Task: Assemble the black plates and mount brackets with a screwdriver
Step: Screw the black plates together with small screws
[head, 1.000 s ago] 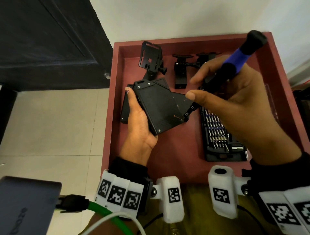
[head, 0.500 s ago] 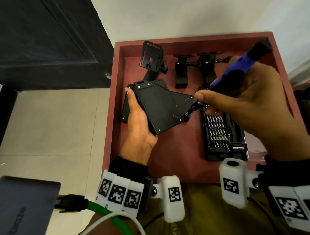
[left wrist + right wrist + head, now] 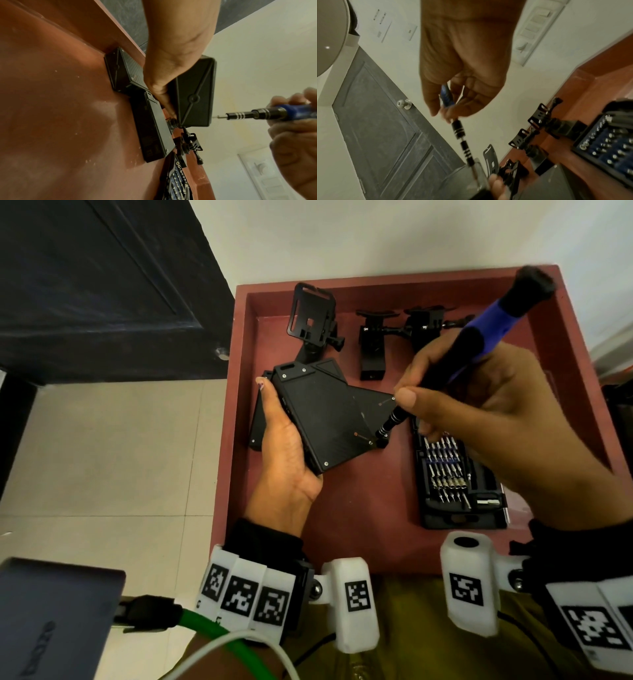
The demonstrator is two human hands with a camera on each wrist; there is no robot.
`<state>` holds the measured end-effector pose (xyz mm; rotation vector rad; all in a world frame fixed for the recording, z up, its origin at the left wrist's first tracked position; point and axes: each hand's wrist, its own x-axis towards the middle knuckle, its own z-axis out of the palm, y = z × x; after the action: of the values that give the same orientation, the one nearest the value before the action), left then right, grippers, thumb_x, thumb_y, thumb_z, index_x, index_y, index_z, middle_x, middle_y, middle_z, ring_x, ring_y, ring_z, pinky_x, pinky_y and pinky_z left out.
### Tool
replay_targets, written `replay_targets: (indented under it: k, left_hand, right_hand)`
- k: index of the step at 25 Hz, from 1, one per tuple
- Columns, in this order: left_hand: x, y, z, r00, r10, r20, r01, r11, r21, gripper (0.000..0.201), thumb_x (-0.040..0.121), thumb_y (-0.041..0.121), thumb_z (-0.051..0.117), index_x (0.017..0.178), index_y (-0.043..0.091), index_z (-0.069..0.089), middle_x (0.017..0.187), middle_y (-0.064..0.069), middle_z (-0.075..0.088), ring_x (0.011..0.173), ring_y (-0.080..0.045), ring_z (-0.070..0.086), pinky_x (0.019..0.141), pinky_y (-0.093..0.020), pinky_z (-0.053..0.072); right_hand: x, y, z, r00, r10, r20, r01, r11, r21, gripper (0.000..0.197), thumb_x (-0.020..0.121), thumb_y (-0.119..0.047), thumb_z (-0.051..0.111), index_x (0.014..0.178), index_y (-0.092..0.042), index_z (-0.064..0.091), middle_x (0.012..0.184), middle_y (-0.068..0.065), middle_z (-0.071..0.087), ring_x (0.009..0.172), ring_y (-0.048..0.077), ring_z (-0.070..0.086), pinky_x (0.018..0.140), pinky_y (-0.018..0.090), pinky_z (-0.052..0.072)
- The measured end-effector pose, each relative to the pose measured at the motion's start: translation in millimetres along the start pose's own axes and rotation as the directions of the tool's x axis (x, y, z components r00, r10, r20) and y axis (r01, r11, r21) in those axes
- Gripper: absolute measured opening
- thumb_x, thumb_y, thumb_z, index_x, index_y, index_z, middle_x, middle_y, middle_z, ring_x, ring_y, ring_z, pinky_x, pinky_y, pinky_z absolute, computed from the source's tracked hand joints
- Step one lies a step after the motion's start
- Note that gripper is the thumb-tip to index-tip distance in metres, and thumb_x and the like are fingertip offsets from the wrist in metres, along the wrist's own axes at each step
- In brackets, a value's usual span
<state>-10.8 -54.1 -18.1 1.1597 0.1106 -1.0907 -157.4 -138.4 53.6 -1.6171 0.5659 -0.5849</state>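
Nearest, left hand (image 3: 287,460) wrapped round a black plate (image 3: 325,419) raised over the red tray (image 3: 342,525) to steady its corner screw, right hand (image 3: 486,412) pinching the blue screwdriver (image 3: 479,337), tip close beside that corner for driving, mount brackets (image 3: 371,344) lying beyond.

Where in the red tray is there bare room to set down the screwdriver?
Bare floor of the tray lies between the bit case and the left hand, up to the near rim. The far end is crowded with mount brackets, and black plates fill the left middle.
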Motion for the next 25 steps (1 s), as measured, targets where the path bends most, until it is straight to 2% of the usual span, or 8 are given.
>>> replay_targets:
  k: [2,5,8,12,15,17,21,25]
  left_hand:
    - [0,1,0,1.000,0.006,-0.011,-0.006,1.000,-0.011,0.081,0.091,0.069,0.019,0.133,0.011,0.055,0.127,-0.018,0.062,0.116,-0.033,0.061,0.095,-0.046,0.051]
    - [-1,0,1,1.000,0.012,-0.025,-0.012,1.000,0.000,0.080,0.091,0.069,0.021,0.133,0.010,0.056,0.126,-0.019,0.063,0.114,-0.033,0.061,0.093,-0.047,0.052]
    - [-2,0,1,1.000,0.007,-0.027,-0.006,1.000,0.013,0.078,0.091,0.069,0.021,0.130,0.012,0.058,0.123,-0.016,0.065,0.109,-0.030,0.065,0.089,-0.044,0.055]
    - [-1,1,2,1.000,0.008,-0.021,-0.008,1.000,-0.007,0.079,0.091,0.068,0.020,0.132,0.011,0.056,0.125,-0.016,0.064,0.114,-0.031,0.062,0.094,-0.047,0.052]
    - [-1,0,2,1.000,0.007,-0.008,-0.007,1.000,0.003,0.080,0.091,0.069,0.020,0.133,0.011,0.056,0.125,-0.017,0.064,0.114,-0.032,0.062,0.094,-0.048,0.052]
    - [-2,-1,2,1.000,-0.001,0.001,0.001,1.000,0.013,0.080,0.091,0.070,0.020,0.133,0.011,0.056,0.125,-0.017,0.064,0.114,-0.032,0.062,0.091,-0.046,0.054]
    - [-1,0,0,1.000,0.015,0.011,-0.015,1.000,0.000,0.081,0.091,0.068,0.018,0.135,0.010,0.053,0.130,-0.019,0.060,0.120,-0.035,0.058,0.095,-0.046,0.051]
    - [0,1,0,1.000,0.021,0.004,-0.021,1.000,-0.009,0.082,0.091,0.069,0.019,0.135,0.009,0.053,0.130,-0.019,0.060,0.119,-0.035,0.058,0.098,-0.049,0.049]
  right_hand:
    - [-2,-3,-6,0.995,0.053,0.079,-0.057,0.997,0.049,0.021,0.079,-0.002,0.068,0.097,-0.007,0.059,0.088,0.011,0.066,0.065,0.015,0.067,0.065,0.022,0.056]
    - [-2,-6,-10,0.998,0.061,0.028,-0.060,0.998,-0.025,0.028,0.075,-0.007,0.067,0.100,-0.010,0.057,0.088,0.015,0.064,0.066,0.020,0.071,0.064,0.026,0.058]
    - [-2,-3,-8,0.995,0.020,-0.098,-0.041,0.977,-0.211,0.024,0.072,-0.020,0.074,0.085,-0.007,0.059,0.072,0.007,0.065,0.055,0.016,0.067,0.056,0.026,0.057]
    - [0,5,-2,0.972,-0.087,-0.217,-0.008,0.915,-0.403,0.041,0.074,-0.033,0.079,0.065,-0.016,0.043,0.058,0.004,0.050,0.051,0.006,0.047,0.052,0.011,0.038]
    - [2,8,1,0.977,-0.136,-0.162,0.082,0.951,-0.299,0.025,0.080,-0.009,0.073,0.082,-0.015,0.049,0.078,-0.001,0.056,0.063,-0.001,0.050,0.060,0.010,0.040]
    - [3,7,3,0.984,-0.138,-0.113,0.113,0.973,-0.202,0.028,0.080,0.001,0.070,0.093,-0.014,0.049,0.088,0.000,0.059,0.067,-0.004,0.054,0.061,0.011,0.044]
    - [1,3,2,0.997,-0.024,-0.071,0.026,1.000,0.018,0.019,0.078,-0.015,0.074,0.080,-0.012,0.055,0.072,0.011,0.057,0.052,0.004,0.056,0.050,0.014,0.046]
    - [-2,-4,-8,0.992,0.066,0.106,-0.077,0.992,0.103,0.022,0.081,-0.002,0.066,0.100,-0.002,0.055,0.093,0.014,0.067,0.067,0.020,0.071,0.065,0.025,0.057]
